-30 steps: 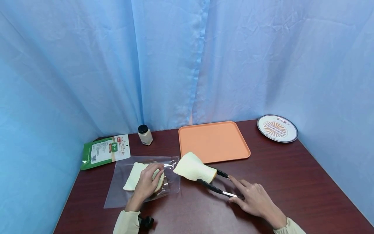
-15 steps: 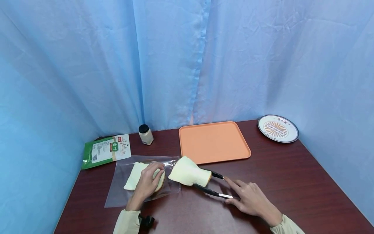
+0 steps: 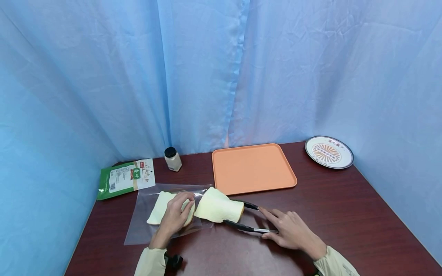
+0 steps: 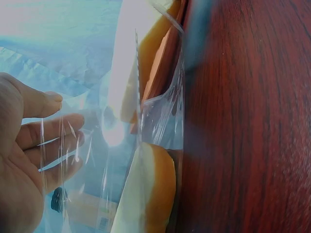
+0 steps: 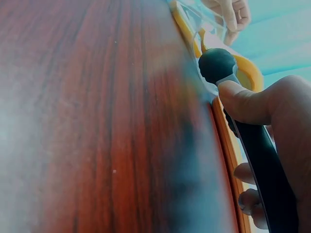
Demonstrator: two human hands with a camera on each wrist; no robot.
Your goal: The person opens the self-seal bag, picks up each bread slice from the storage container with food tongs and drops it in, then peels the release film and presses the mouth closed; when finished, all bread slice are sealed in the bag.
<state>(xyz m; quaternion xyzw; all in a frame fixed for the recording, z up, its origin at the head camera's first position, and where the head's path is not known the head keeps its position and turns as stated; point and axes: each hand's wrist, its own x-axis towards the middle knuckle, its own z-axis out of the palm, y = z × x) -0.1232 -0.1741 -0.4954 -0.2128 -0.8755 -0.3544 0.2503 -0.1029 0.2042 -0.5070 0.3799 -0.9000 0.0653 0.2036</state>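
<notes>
My left hand [image 3: 174,214] pinches the upper film of a clear plastic bag [image 3: 136,230], lifting it near its right end; the film stretches across the fingers in the left wrist view. One bread slice [image 3: 159,209] lies inside the bag, partly hidden under this hand. With thumb and fingers on either arm, my right hand [image 3: 291,232] holds black-tipped tongs [image 3: 241,227]. Between the tong tips is a second bread slice [image 3: 219,207], bent along its length, its left end overlapping the bag's right end. The right wrist view shows the thumb against a tong handle [image 5: 265,165].
An orange tray [image 3: 252,168] lies behind the tongs. At the back left are a green and white packet [image 3: 126,178] and a black-capped jar [image 3: 173,161]. A patterned plate [image 3: 329,152] sits at the far right. Blue curtains [image 3: 200,76] border the table [image 3: 331,207].
My right hand and the tongs have moved left and slightly toward me, carrying the bread slice from beside the bag to over its right end. My left hand has stayed in place.
</notes>
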